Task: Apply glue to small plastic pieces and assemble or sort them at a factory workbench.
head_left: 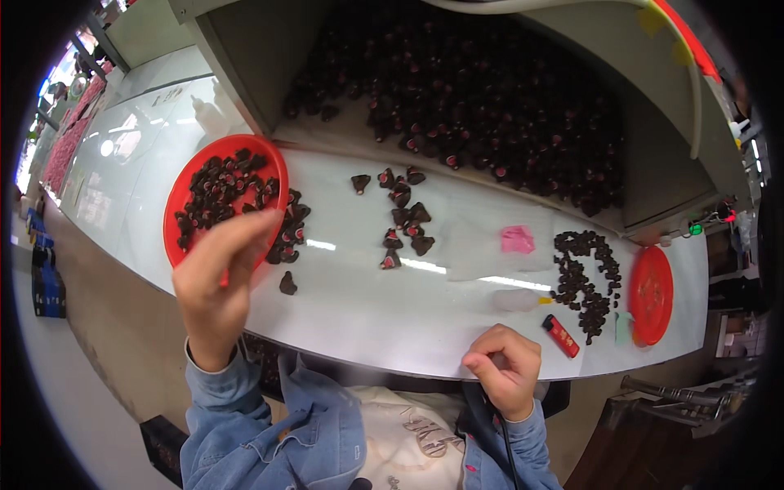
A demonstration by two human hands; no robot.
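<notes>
My left hand (219,282) is raised over the near right part of a round red tray (170,208). Its fingers stretch toward the upper right, slightly blurred, and nothing shows in them. Many small dark pieces (220,192), some with pink faces, lie in the tray, and more (290,229) spill along its right side. A lone dark piece (288,283) sits just right of this hand. At the table's front edge my right hand (506,367) is closed, fingers curled; whatever is inside is hidden. A red box-shaped object (561,336) and a clear yellow-tipped bottle (516,300) are nearest to it.
A loose column of pink-faced pieces (400,216) lies mid-table. Behind it, an open-fronted bin (245,65) holds a big dark heap (465,98). Rightward are a pink scrap (517,239), smaller dark bits (584,278) and another red tray (651,298). A white bottle (210,117) stands back left.
</notes>
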